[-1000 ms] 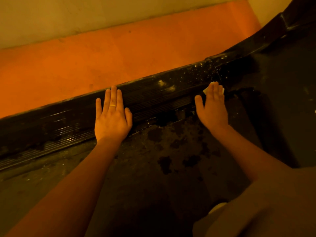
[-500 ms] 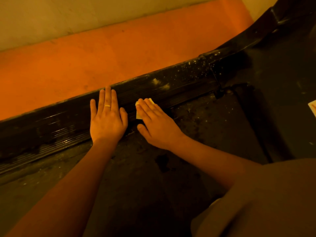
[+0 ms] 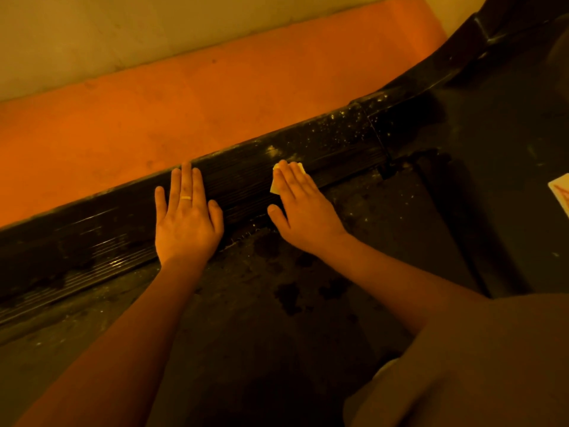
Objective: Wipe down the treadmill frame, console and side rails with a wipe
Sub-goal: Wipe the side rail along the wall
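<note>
Black side rail (image 3: 252,177): flat right hand (image 3: 303,211) presses a wipe (image 3: 275,187); left hand (image 3: 184,223) rests flat, empty.

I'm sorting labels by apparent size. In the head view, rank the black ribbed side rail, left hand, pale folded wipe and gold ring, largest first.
1. black ribbed side rail
2. left hand
3. pale folded wipe, mostly hidden under the right hand; judged by its showing part
4. gold ring

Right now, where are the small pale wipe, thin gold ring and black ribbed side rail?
Pale wipe (image 3: 274,188), head view, exposed left edge.
Gold ring (image 3: 186,197), head view, band's top.
Black side rail (image 3: 246,180), head view, bare ribbed face.
</note>
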Motion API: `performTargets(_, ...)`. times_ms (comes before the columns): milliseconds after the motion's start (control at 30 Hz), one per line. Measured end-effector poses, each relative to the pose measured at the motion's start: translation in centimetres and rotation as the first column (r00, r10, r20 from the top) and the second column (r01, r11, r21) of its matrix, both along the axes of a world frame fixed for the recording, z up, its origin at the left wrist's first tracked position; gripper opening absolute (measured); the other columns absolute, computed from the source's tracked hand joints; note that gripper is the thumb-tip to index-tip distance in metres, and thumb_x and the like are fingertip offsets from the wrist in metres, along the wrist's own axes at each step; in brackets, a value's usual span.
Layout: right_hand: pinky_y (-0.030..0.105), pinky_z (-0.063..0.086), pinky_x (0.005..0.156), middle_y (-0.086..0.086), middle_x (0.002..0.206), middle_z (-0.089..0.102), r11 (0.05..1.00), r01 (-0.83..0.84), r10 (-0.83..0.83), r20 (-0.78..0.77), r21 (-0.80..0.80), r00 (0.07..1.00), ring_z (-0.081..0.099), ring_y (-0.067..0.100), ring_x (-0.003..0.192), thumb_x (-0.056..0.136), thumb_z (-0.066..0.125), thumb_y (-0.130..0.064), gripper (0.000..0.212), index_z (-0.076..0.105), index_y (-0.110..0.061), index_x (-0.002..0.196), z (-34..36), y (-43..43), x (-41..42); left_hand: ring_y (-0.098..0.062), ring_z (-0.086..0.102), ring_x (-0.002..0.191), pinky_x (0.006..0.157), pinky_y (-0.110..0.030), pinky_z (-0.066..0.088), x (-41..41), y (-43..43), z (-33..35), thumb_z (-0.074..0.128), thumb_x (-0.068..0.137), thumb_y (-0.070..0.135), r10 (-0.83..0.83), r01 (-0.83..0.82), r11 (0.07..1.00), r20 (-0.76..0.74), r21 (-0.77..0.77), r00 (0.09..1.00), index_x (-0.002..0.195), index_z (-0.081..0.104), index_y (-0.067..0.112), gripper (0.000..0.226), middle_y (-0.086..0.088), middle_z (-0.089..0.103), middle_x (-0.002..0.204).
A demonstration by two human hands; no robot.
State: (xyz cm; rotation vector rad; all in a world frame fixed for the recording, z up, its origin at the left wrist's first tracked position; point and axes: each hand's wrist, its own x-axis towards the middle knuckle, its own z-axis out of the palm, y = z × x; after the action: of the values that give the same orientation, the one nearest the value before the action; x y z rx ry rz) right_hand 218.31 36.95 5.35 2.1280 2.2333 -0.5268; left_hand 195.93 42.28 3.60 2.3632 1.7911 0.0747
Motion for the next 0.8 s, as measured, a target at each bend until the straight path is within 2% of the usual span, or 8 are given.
performTargets(67, 0.040, 0.002, 0.126, 0.014, 0.166, 0.005, 0.998, 0.059, -0.058, -0.009, 0.022, 0.998, -0.001, 0.026, 0.154, 0.103, 0.020, -0.049, 0.072, 0.010, -0.005, 0.158, 0.0, 0.2, 1.5, -0.024, 0.006, 0.155, 0.125, -0.052, 0.009, 0.0, 0.0, 0.0, 0.017, 0.102, 0.040, -0.003, 0.003, 1.000, 0.008, -0.002, 1.000, 0.160, 0.016, 0.007, 0.066, -0.010, 0.011, 0.168)
performTargets(133, 0.036, -0.003, 0.123, 0.014, 0.166, 0.004, 0.978, 0.207, -0.207, 0.003, 0.032, 0.978, -0.002, 0.027, 0.153, 0.104, 0.021, -0.048, 0.071, 0.008, -0.005, 0.159, 0.2, 0.8, 4.1, -0.023, 0.005, 0.155, 0.125, -0.051, 0.008, -0.1, 0.0, 0.1, 0.017, 0.102, 0.041, -0.004, 0.004, 1.000, 0.007, -0.002, 1.000, 0.160, 0.015, 0.007, 0.066, -0.010, 0.010, 0.168)
performTargets(233, 0.040, 0.001, 0.125, 0.012, 0.166, -0.003, 0.908, 0.419, -0.418, 0.054, 0.002, 0.907, -0.005, 0.027, 0.153, 0.105, 0.019, -0.050, 0.070, 0.002, -0.008, 0.159, 0.5, 1.1, 9.5, -0.023, 0.003, 0.156, 0.125, -0.051, 0.007, 0.0, 0.0, 0.1, 0.016, 0.102, 0.041, -0.008, 0.008, 1.000, 0.008, -0.002, 1.000, 0.160, 0.014, 0.008, 0.066, -0.009, 0.009, 0.168)
performTargets(400, 0.040, -0.002, 0.125, 0.014, 0.166, -0.005, 0.870, 0.492, -0.492, 0.000, -0.037, 0.871, -0.008, 0.027, 0.153, 0.106, 0.022, -0.049, 0.072, 0.000, -0.004, 0.158, 0.1, 1.2, 10.7, -0.022, 0.003, 0.156, 0.125, -0.051, 0.008, -0.1, -0.1, 0.1, 0.016, 0.103, 0.040, -0.005, 0.005, 1.000, 0.006, -0.003, 1.000, 0.160, 0.014, 0.008, 0.066, -0.010, 0.009, 0.168)
performTargets(500, 0.037, -0.006, 0.124, 0.015, 0.166, -0.003, 0.918, 0.393, -0.394, -0.017, -0.042, 0.919, -0.008, 0.028, 0.153, 0.105, 0.021, -0.050, 0.073, 0.003, -0.004, 0.158, 0.5, 0.7, 7.2, -0.023, 0.003, 0.156, 0.125, -0.051, 0.008, -0.1, 0.0, 0.1, 0.015, 0.103, 0.041, -0.009, 0.009, 1.000, -0.001, 0.001, 1.000, 0.160, 0.013, 0.008, 0.065, -0.009, 0.008, 0.168)
performTargets(633, 0.035, -0.008, 0.122, 0.014, 0.166, 0.001, 0.992, 0.124, -0.125, -0.061, -0.026, 0.990, -0.008, 0.025, 0.152, 0.099, 0.015, -0.054, 0.077, 0.007, -0.005, 0.158, 1.0, -0.4, 0.2, -0.023, 0.005, 0.155, 0.125, -0.051, 0.009, -0.1, -0.1, 0.0, 0.016, 0.103, 0.040, -0.005, 0.005, 1.000, -0.011, 0.006, 1.000, 0.160, 0.014, 0.008, 0.065, -0.009, 0.010, 0.168)
performTargets(800, 0.039, -0.001, 0.125, 0.011, 0.167, 0.005, 0.987, -0.161, 0.159, -0.105, -0.005, 0.982, -0.003, 0.024, 0.154, 0.097, 0.018, -0.052, 0.077, 0.011, -0.006, 0.159, 0.3, 0.9, -5.1, -0.022, 0.004, 0.156, 0.125, -0.050, 0.008, -0.1, 0.0, -0.1, 0.016, 0.102, 0.040, 0.000, 0.000, 1.000, -0.021, 0.000, 1.000, 0.160, 0.015, 0.008, 0.066, -0.009, 0.009, 0.168)
